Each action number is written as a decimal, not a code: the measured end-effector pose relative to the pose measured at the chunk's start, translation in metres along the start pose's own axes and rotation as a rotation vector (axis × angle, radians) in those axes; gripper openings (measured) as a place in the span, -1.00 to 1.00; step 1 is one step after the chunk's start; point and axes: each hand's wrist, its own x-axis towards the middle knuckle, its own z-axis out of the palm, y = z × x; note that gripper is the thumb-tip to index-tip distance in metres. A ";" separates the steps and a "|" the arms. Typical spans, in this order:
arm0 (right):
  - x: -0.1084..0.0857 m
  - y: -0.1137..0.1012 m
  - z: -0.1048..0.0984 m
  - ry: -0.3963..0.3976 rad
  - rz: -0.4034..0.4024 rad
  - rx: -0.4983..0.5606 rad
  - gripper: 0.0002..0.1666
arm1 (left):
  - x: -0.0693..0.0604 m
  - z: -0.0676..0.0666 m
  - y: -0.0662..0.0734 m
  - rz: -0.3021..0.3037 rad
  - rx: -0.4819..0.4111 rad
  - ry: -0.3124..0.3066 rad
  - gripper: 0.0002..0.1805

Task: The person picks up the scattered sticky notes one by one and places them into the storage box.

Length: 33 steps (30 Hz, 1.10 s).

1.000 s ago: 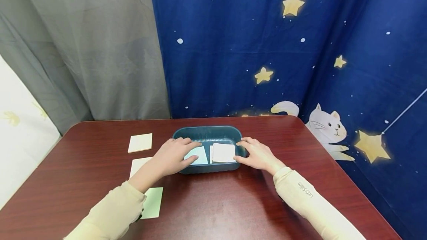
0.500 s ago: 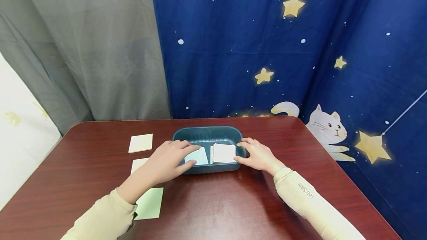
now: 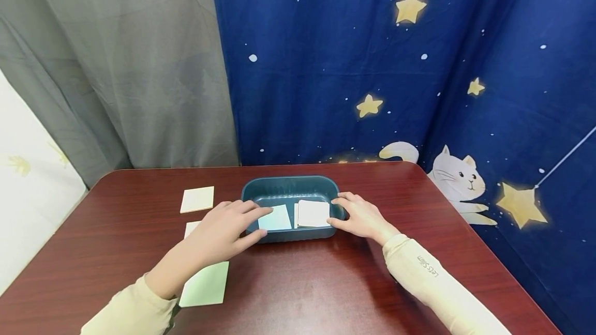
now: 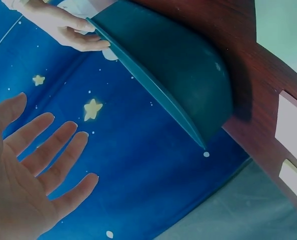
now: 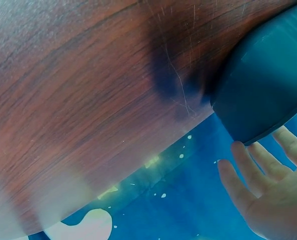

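Observation:
A dark teal plastic bin (image 3: 292,184) stands at the table's far side. Inside it, a light blue square paper pad (image 3: 274,217) lies at the left and a stack of white paper squares (image 3: 314,214) at the right. My right hand (image 3: 360,216) rests at the bin's right end, its fingertips reaching over the rim. My left hand (image 3: 219,229) is at the bin's left front corner, fingers spread and relaxed. The left wrist view shows nothing in its palm, and the bin apart from it.
Left of the bin lie a cream pad (image 3: 197,199) and a white pad (image 3: 192,227), the latter partly hidden by my left hand. A pale green pad (image 3: 205,286) lies nearer, beside the left sleeve. Curtains (image 3: 326,92) hang behind the table (image 3: 307,283).
My left hand has drawn back leftward and nearer, off the blue pad, uncovering more of it. It carries nothing. The right hand has stayed at the bin's rim.

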 end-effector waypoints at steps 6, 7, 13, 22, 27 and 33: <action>0.000 0.001 0.000 0.003 -0.005 -0.007 -0.34 | -0.009 -0.001 -0.002 -0.003 0.000 -0.007 -0.59; 0.000 0.001 0.001 0.003 -0.005 -0.010 -0.34 | -0.011 -0.001 -0.003 -0.006 0.000 -0.012 -0.59; 0.000 0.001 0.001 -0.001 -0.001 -0.003 -0.34 | -0.019 0.003 -0.005 -0.030 -0.007 -0.030 -0.61; 0.000 0.000 0.001 0.005 -0.003 -0.002 -0.35 | -0.031 0.004 -0.007 -0.067 -0.028 -0.023 -0.60; -0.001 0.001 0.001 0.008 -0.002 -0.001 -0.36 | -0.037 0.005 -0.009 -0.069 -0.018 -0.009 -0.60; 0.000 0.000 0.001 0.006 -0.003 -0.001 -0.35 | -0.046 0.009 -0.013 -0.068 -0.010 0.006 -0.60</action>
